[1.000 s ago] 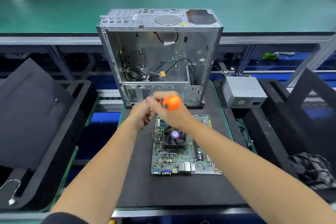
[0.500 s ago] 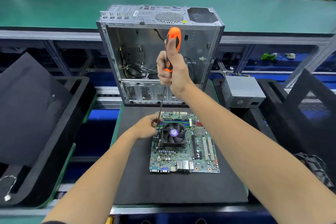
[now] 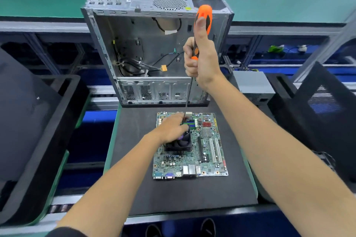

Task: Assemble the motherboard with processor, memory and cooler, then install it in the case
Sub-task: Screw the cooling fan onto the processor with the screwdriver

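Right hand (image 3: 202,61) grips screwdriver (image 3: 202,25) upright, tip shifted to cooler's (image 3: 180,143) far corner; left hand (image 3: 172,128) now covers cooler, apparently steadying tip. Cooler fastening underway.

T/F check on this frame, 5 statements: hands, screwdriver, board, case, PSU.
1. The right hand grips the orange-handled screwdriver, thumb up along the handle. True.
2. The motherboard is already mounted inside the case. False: it lies on the black mat in front of the case.
3. The left hand rests on the cooler near the screwdriver tip. True.
4. The case's open side faces the camera, loose cables inside. True.
5. The grey power supply sits inside the case. False: it stands outside, right of the case.
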Tool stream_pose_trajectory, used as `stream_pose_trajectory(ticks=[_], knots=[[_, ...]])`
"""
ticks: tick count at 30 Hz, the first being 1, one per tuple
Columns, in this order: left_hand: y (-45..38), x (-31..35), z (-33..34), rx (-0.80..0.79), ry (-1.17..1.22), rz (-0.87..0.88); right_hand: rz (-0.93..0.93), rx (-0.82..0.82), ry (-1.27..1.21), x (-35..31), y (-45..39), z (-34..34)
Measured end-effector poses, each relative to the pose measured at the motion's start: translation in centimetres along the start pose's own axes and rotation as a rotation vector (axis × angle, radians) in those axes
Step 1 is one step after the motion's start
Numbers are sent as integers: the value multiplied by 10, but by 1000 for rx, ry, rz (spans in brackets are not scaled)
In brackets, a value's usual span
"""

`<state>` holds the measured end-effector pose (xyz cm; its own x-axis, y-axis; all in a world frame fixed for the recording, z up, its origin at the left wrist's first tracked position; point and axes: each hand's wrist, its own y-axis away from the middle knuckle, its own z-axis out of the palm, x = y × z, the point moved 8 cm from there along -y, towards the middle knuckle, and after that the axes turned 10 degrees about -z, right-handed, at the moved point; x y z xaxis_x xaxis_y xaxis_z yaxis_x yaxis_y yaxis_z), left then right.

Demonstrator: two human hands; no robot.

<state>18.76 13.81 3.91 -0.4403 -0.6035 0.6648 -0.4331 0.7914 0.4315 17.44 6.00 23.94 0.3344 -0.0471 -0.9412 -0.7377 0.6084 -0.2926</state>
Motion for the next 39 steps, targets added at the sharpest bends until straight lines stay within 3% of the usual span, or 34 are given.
stream_pose_trajectory(ticks=[3,6,10,16,25,39], knots=[[-13,11,20,-18,-166,23,9,25,39,4,5,-18],[-15,11,24,96,-291,77,21,55,16,7,8,-33],[-14,13,21,211,-364,124,-1,92,-25,-1,5,-52],[-18,17,28,226,-482,163,-6,71,-19,2,2,-61],[-22,4,20,282,-258,63,-1,48,-33,12,6,-54],[-23,4,20,300,-291,109,-20,-25,-12,0,9,-43]])
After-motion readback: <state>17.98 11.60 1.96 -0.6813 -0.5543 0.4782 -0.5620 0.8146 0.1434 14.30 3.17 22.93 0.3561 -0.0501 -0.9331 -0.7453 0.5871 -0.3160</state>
